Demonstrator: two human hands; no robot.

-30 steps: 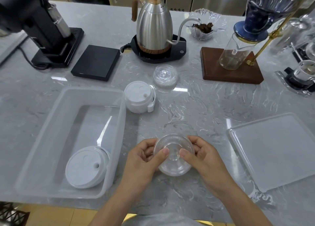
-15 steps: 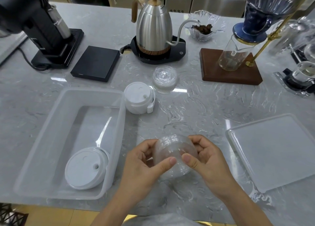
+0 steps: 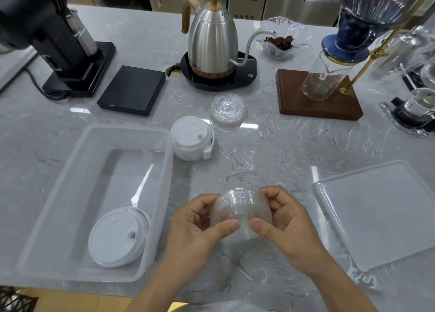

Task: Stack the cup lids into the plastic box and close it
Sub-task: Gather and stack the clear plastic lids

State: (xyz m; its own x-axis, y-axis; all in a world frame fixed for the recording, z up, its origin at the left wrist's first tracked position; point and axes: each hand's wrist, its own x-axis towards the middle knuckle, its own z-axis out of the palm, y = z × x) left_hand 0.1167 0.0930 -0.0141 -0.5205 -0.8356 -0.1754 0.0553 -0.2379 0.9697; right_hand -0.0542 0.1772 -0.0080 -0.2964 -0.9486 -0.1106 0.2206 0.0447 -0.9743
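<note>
You have both hands closed on a stack of clear lids (image 3: pixel 240 211), your left hand (image 3: pixel 197 222) and right hand (image 3: pixel 286 220) gripping opposite sides with the thumbs pressed on the near edge; the stack is tipped on its side above the bench (image 3: pixel 270 147), likely so you can square the lids up before they go in; the plastic box (image 3: pixel 94 194) sits open just to your left, within easy reach, and a stack of white lids (image 3: pixel 117 236) already leans in its near corner, leaving the far end free; a second white stack (image 3: pixel 191 138) waits just beside the box's far corner, with another clear stack (image 3: pixel 227 113) close behind it; the box lid (image 3: pixel 381 213) lies flat to your right, well apart from the box, presumably kept clear until everything is packed.
</note>
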